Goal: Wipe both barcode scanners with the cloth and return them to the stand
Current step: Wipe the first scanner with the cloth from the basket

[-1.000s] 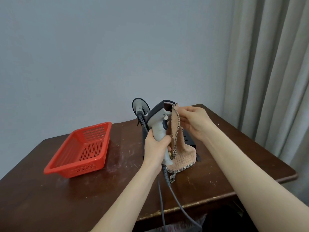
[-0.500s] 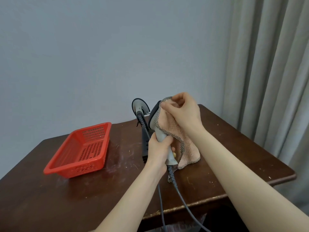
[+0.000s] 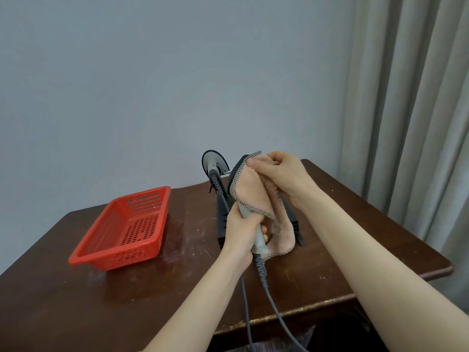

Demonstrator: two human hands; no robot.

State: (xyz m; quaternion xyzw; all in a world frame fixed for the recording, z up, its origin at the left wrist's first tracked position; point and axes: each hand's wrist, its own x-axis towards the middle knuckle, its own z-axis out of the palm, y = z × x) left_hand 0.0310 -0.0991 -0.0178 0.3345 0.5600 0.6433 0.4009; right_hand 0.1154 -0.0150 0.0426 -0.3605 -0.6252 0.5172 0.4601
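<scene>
Left hand point(image 3: 240, 231) grips the grey scanner point(image 3: 259, 241) low; right hand point(image 3: 280, 171) clutches the pink cloth point(image 3: 253, 193) over its apparently dark head.

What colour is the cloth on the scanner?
The cloth is peach-pink with a black-and-white checked edge. The head view, the only one, shows it.

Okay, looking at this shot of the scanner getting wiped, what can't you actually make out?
Head view, all four:
held scanner: its head is under the cloth and right hand.
stand: largely behind the left hand and cloth.
second scanner: too small to tell its front or seating.
cables: cut by the bottom edge.
</scene>
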